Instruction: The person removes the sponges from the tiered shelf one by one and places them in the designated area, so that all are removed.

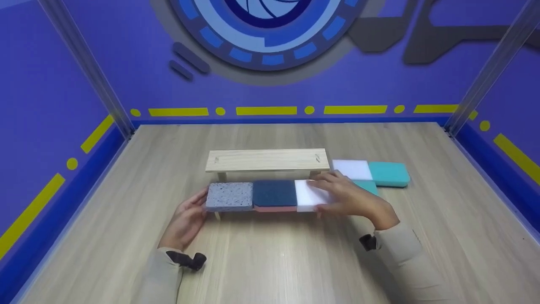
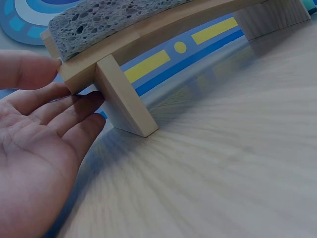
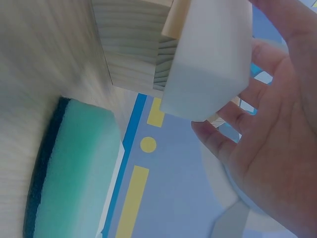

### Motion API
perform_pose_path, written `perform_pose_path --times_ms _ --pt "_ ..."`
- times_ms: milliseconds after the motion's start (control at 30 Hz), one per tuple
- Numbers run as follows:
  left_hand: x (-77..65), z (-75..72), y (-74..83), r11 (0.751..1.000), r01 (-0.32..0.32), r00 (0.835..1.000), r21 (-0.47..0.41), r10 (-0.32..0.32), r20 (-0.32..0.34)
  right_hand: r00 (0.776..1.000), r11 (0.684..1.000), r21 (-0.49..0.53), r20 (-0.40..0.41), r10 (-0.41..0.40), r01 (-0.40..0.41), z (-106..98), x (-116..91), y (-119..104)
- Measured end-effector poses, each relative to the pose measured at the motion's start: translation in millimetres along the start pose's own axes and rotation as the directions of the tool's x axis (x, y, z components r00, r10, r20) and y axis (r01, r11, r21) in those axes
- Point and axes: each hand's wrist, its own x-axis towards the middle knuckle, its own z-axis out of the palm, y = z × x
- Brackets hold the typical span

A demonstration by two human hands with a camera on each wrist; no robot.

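A grey pumice stone (image 1: 230,196), a sponge with a dark blue top and pink underside (image 1: 274,194), and a white foam sponge (image 1: 310,195) lie side by side on a low wooden rack (image 2: 143,37). My right hand (image 1: 348,196) grips the white sponge at the right end, thumb at its near edge and fingers over its far edge. At the rack's left end, my left hand (image 1: 185,219) touches the board with its thumb tip and fairly straight fingers. The palm shows open in the left wrist view.
Behind stands a second low wooden rack (image 1: 268,160). Right of it, on the table (image 1: 261,257), are another white sponge (image 1: 351,169) and a teal sponge (image 1: 389,173). One more teal sponge (image 3: 79,163), dark on one side, lies near my right hand. Blue-purple walls enclose the table.
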Motion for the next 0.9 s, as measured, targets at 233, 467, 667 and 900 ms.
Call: perform_pose_path --times_ms 233,467,667,900 --pt "0.1 -0.2 0.0 1.0 0.002 1.0 -0.014 -0.002 -0.005 1.0 1.0 0.01 0.01 0.012 -0.012 -1.7 1.4 -1.4" --pt "0.5 0.1 0.3 1.0 0.005 1.0 -0.011 -0.005 0.0 1.0 1.0 0.013 0.015 0.023 -0.023 -4.8 1.8 -1.7" --pt "0.9 -0.6 2.3 1.0 -0.001 0.999 0.01 0.0 0.055 0.999 0.999 0.004 -0.022 -0.04 0.04 -5.3 2.1 -0.4" --pt "-0.4 -0.9 0.9 1.0 0.008 0.999 0.0 -0.008 0.036 0.999 0.999 0.006 -0.021 -0.031 0.031 -4.8 0.2 0.1"
